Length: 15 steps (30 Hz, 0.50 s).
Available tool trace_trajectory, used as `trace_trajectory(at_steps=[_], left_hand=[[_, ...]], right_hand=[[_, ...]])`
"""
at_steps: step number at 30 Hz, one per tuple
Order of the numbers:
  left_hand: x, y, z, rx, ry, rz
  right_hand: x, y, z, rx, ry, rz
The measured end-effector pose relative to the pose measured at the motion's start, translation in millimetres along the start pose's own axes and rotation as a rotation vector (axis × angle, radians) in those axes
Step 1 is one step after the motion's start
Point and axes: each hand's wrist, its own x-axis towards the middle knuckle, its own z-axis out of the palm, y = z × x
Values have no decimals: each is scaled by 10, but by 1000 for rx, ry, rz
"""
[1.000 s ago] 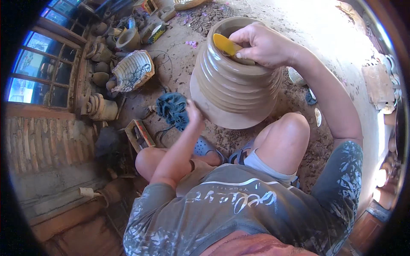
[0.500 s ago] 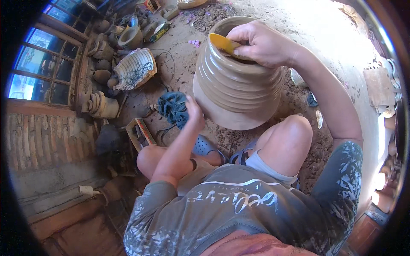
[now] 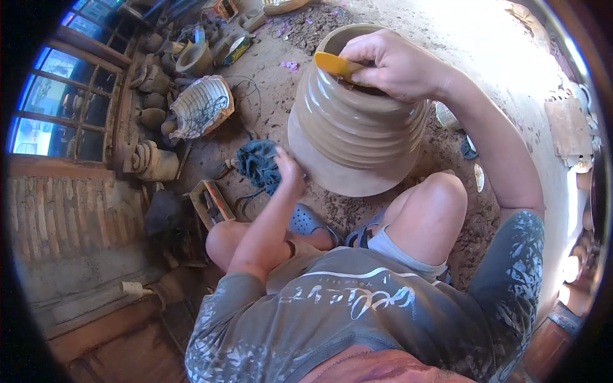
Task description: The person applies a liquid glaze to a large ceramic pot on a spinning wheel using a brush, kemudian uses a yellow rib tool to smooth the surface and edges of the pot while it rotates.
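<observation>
A tall, wet clay pot (image 3: 357,118) with ridged sides stands on a round wheel (image 3: 348,182) in front of me. My right hand (image 3: 393,64) reaches over its rim, pinching a yellow potter's rib (image 3: 335,64) against the rim's near left part. The rib's lower edge and the pot's inner wall below it are partly hidden. At the wheel's left edge is my left hand (image 3: 290,172), fingers stretched out and nothing seen in them. Whether it touches the wheel is hard to make out. Just left of it lies a dark teal cloth (image 3: 257,163).
A small box (image 3: 212,203) with tools sits near my left knee. Farther left are a ribbed pale container (image 3: 201,107) with tangled cord and several clay pots (image 3: 152,118) along the windowed wall. Clay scraps (image 3: 313,29) litter the ground behind the pot.
The yellow rib has tilted slightly and shifted a little right along the rim with my right hand. My left hand stays by the wheel's edge, almost unmoved.
</observation>
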Motion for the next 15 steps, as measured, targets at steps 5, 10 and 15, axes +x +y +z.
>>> trace_trajectory(at_steps=[5, 10, 15], left_hand=[[-824, -1273, 3, 301, -164, -377], [-74, -912, -30, 115, 38, -122], [13, 268, 50, 5, -16, -89]], right_hand=[[-79, 59, 30, 61, 28, -5], [-99, -26, 50, 64, -1, -46], [-130, -38, 16, 60, -1, -65]])
